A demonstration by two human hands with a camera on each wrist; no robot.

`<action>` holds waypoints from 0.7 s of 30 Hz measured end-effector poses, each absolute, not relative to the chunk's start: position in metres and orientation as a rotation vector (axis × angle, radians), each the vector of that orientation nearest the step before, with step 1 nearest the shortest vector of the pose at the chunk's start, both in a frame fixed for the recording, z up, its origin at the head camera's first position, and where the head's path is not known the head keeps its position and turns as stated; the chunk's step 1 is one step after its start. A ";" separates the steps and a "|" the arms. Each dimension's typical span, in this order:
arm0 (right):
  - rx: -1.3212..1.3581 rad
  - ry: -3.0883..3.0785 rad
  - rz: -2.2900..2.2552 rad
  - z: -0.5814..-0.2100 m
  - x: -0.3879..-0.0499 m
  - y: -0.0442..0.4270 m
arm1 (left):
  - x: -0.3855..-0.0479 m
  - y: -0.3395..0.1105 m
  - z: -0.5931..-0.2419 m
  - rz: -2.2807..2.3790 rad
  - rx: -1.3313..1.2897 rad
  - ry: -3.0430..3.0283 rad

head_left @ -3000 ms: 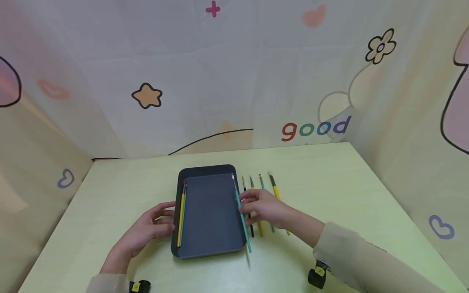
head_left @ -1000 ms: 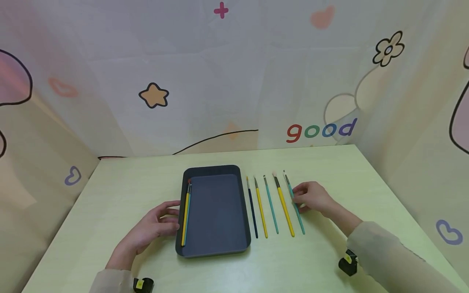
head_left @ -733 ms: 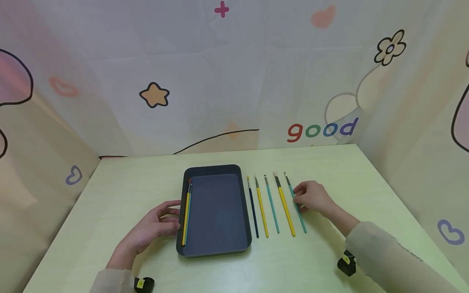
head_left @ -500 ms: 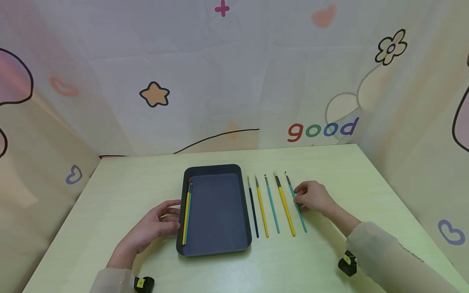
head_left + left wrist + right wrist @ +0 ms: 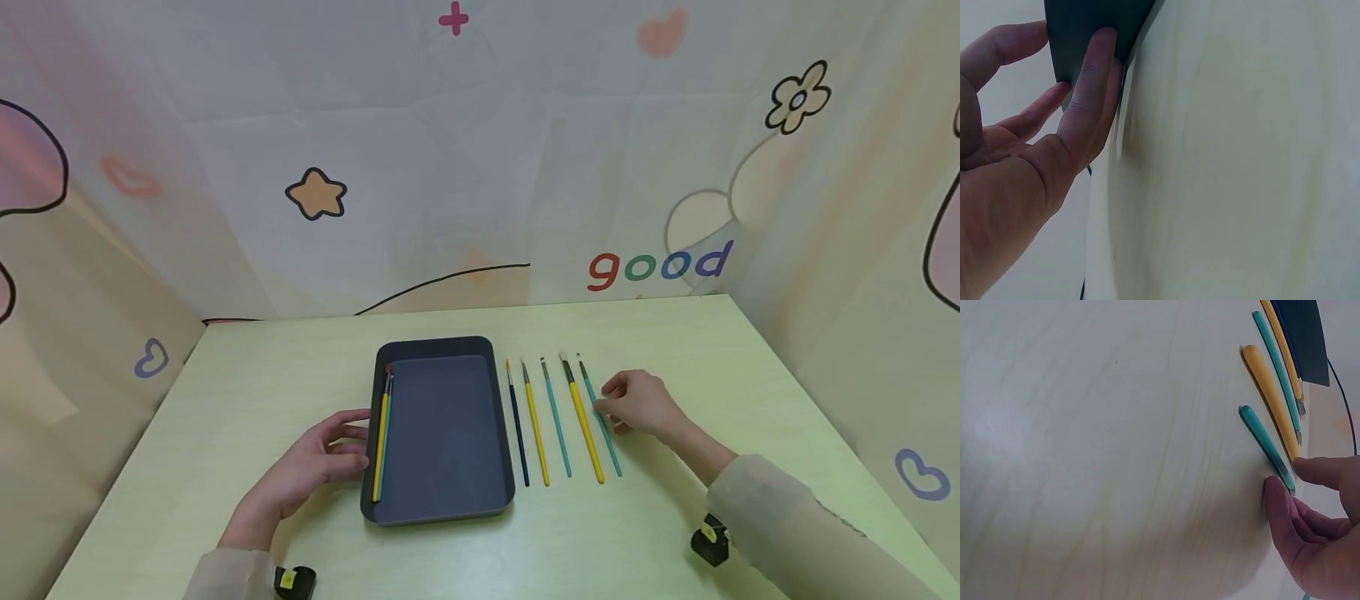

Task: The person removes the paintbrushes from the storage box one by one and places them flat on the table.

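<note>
With your right hand (image 5: 641, 404) you pinch a teal brush (image 5: 605, 432) lightly between the fingers, at the right end of a row of five on the worktop (image 5: 300, 367), just beside the thick yellow brush (image 5: 582, 419). Your left hand (image 5: 322, 450) is relaxed and grasps nothing, its fingers touching the left wall of the dark tray (image 5: 446, 433), which sits left of that row. Inside, a red-tipped yellow brush (image 5: 382, 442) and a thin teal brush (image 5: 386, 439) lie along that wall, and just outside the opposite edge you have the dark blue brush (image 5: 517, 425).
</note>
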State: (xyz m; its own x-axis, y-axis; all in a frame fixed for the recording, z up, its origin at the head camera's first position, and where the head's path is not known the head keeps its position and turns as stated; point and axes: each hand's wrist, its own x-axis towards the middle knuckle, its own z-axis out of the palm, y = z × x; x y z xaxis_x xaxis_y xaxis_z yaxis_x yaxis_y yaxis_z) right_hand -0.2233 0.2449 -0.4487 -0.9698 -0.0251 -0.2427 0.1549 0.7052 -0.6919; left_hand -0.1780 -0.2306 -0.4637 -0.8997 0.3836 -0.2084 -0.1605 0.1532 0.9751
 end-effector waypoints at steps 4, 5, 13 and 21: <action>0.080 2.710 -1.071 -0.448 -0.223 0.241 | -0.178 -0.230 -0.463 1.796 0.209 2.027; 0.076 2.716 -1.062 -0.448 -0.222 0.240 | -0.178 -0.230 -0.463 1.795 0.209 2.028; 0.070 2.748 -1.034 -0.444 -0.225 0.237 | -0.179 -0.230 -0.463 1.791 0.205 2.028; 0.012 2.673 -1.279 -0.432 -0.226 0.226 | -0.179 -0.231 -0.464 1.796 0.203 2.018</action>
State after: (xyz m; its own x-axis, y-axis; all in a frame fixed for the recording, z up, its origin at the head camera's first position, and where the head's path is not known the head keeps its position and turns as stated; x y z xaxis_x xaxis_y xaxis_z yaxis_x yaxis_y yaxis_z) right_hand -0.2265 0.2259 -0.4318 -0.9840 -0.0696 -0.1638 0.0839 0.6303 -0.7718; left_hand -0.1789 -0.2307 -0.4637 -0.8973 0.3843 -0.2170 -0.1709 0.1508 0.9737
